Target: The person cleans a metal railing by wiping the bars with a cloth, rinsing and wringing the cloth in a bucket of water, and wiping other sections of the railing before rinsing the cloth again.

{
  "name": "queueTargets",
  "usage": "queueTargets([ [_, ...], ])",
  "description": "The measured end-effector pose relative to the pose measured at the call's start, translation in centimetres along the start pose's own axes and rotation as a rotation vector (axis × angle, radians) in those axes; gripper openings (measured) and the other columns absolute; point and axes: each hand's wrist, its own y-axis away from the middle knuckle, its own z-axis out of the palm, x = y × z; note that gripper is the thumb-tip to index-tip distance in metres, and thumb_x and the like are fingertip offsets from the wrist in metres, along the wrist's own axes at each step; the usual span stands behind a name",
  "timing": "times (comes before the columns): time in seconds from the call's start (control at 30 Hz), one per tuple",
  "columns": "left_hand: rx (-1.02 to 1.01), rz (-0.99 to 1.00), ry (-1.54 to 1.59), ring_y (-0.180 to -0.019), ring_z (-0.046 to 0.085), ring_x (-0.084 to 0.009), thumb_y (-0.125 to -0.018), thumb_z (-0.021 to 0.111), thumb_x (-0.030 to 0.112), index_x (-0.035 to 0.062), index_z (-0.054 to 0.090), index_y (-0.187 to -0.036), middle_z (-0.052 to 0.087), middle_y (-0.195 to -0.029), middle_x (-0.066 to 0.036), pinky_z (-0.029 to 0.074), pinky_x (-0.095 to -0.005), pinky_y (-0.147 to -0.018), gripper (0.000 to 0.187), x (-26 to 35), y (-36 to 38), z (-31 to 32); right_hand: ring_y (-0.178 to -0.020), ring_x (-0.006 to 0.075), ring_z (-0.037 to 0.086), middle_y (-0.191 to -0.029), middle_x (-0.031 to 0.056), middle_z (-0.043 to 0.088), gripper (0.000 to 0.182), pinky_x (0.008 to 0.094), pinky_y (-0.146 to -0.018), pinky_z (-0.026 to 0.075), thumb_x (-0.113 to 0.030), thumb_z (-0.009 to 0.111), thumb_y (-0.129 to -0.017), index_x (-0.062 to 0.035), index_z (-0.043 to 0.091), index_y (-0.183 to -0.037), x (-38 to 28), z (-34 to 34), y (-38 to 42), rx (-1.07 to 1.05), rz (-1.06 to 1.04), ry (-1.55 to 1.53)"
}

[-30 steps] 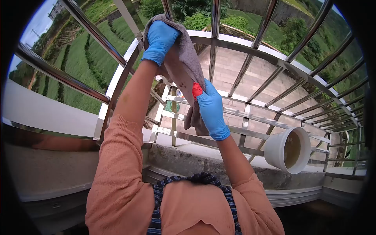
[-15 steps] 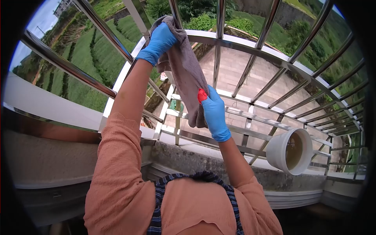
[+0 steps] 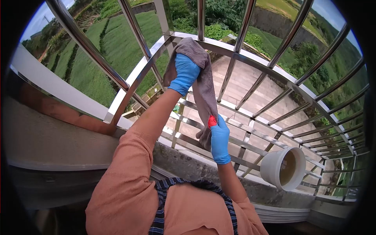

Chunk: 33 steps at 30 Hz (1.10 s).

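A grey-mauve cloth [image 3: 205,94] hangs between my two hands in front of the metal railing. My left hand [image 3: 186,74], in a blue glove, is closed on its upper part, just below the top rail near the corner. Lower down and to the right, my right hand [image 3: 220,141], also blue-gloved, grips the lower part of the cloth. A small red patch [image 3: 212,121] shows at the tip of the right glove; what it is I cannot make out. Most of the left fingers are hidden by the cloth.
A shiny metal railing [image 3: 260,62] with upright bars curves around the front and right. On the slatted lower bars to the right stands a white bucket [image 3: 270,168] of brownish water. A concrete ledge [image 3: 184,161] runs before me. Paving and green fields lie beyond.
The view has shifted, with the bucket lower in it. My left hand has come down from the upright post at the corner to below the top rail. Both hands keep hold of the cloth.
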Motion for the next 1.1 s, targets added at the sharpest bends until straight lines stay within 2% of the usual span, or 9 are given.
queueTargets([
  [0.23,-0.143,0.086,-0.368,-0.091,0.059,-0.0263,-0.081,0.063,0.018,0.0016,0.057,-0.103,0.059,-0.094,-0.016,0.048,-0.0328,-0.081,0.028,1.7,-6.0,-1.6,-0.088,0.009,0.054,-0.101,0.0032,0.062,0.037,0.0213,-0.079,0.044,-0.016,0.06,-0.092,0.0003,0.055,-0.125,-3.2,2.0,-1.3,-0.051,-0.007,-0.092],
  [0.43,0.091,-0.008,-0.577,-0.123,0.041,-0.0279,-0.088,0.056,0.031,0.001,0.037,-0.134,0.041,-0.134,-0.016,0.03,-0.0307,-0.107,0.058,-1.8,-1.1,-0.2,-0.075,0.0097,0.056,-0.099,0.0049,0.062,0.034,0.0206,-0.066,0.046,-0.015,0.058,-0.092,0.0002,0.055,-0.122,-1.9,2.5,-2.3,-0.077,-0.061,-0.07],
  [0.67,0.147,-0.413,-0.056,-0.126,0.041,-0.03,-0.085,0.064,0.027,-0.0031,0.03,-0.139,0.041,-0.136,-0.019,0.029,-0.0325,-0.11,0.071,-0.7,4.6,-1.8,-0.065,0.0078,0.055,-0.095,0.0032,0.062,0.03,0.0186,-0.059,0.044,-0.013,0.056,-0.089,-0.0001,0.059,-0.116,-1.0,0.3,-0.6,0.035,0.051,-0.052],
  [0.8,0.193,-0.179,-0.112,-0.126,0.039,-0.0368,-0.078,0.07,0.031,-0.0029,0.037,-0.135,0.041,-0.135,-0.024,0.026,-0.0407,-0.11,0.074,-1.7,4.9,-2.4,-0.055,0.0053,0.05,-0.088,0.0015,0.061,0.03,0.0181,-0.051,0.042,-0.014,0.058,-0.09,-0.0009,0.058,-0.116,-0.7,-0.2,0.2,0.046,0.056,-0.053],
  [0.87,0.162,0.021,-0.42,-0.124,0.04,-0.0382,-0.077,0.068,0.032,-0.0029,0.04,-0.132,0.044,-0.132,-0.024,0.028,-0.0422,-0.107,0.071,3.5,0.7,-4.5,-0.056,0.0041,0.047,-0.079,-0.001,0.058,0.031,0.0184,-0.049,0.039,-0.016,0.059,-0.091,-0.0023,0.058,-0.118,-2.1,0.9,0.4,-0.005,0.083,-0.109],
  [0.9,0.092,-0.002,-0.531,-0.107,0.054,-0.0386,-0.077,0.063,0.034,-0.0031,0.057,-0.115,0.059,-0.111,-0.024,0.04,-0.044,-0.094,0.054,3.5,-1.4,-5.0,-0.055,0.0039,0.047,-0.078,-0.0015,0.057,0.031,0.0184,-0.049,0.039,-0.017,0.059,-0.091,-0.0024,0.058,-0.118,-2.6,1.5,0.2,-0.029,0.049,-0.111],
  [1.0,-0.304,-0.229,-0.786,-0.081,0.064,-0.0344,-0.078,0.057,0.035,0.0006,0.069,-0.093,0.066,-0.085,-0.019,0.049,-0.044,-0.078,0.039,6.1,-5.8,-7.1,-0.054,0.0037,0.044,-0.073,-0.003,0.053,0.031,0.0187,-0.048,0.037,-0.018,0.058,-0.092,-0.0018,0.058,-0.119,-3.4,3.3,-0.9,-0.097,-0.036,-0.151],
  [1.07,-0.326,-0.142,-1.031,-0.065,0.065,-0.0313,-0.078,0.052,0.035,0.0043,0.072,-0.081,0.067,-0.073,-0.016,0.051,-0.0426,-0.066,0.036,5.2,-7.3,-7.3,-0.053,0.0038,0.043,-0.071,-0.0034,0.052,0.031,0.019,-0.047,0.037,-0.019,0.058,-0.092,-0.0017,0.058,-0.118,-4.1,4.3,-1.8,-0.165,-0.021,-0.162],
  [1.1,-0.407,-0.197,-1.027,-0.072,0.066,-0.0314,-0.08,0.051,0.035,0.0053,0.072,-0.086,0.068,-0.081,-0.017,0.051,-0.042,-0.069,0.037,5.1,-8.3,-7.6,-0.053,0.004,0.043,-0.07,-0.0034,0.052,0.032,0.0191,-0.047,0.037,-0.02,0.058,-0.092,-0.002,0.058,-0.118,-4.5,4.3,-1.9,-0.202,0.024,-0.153],
])
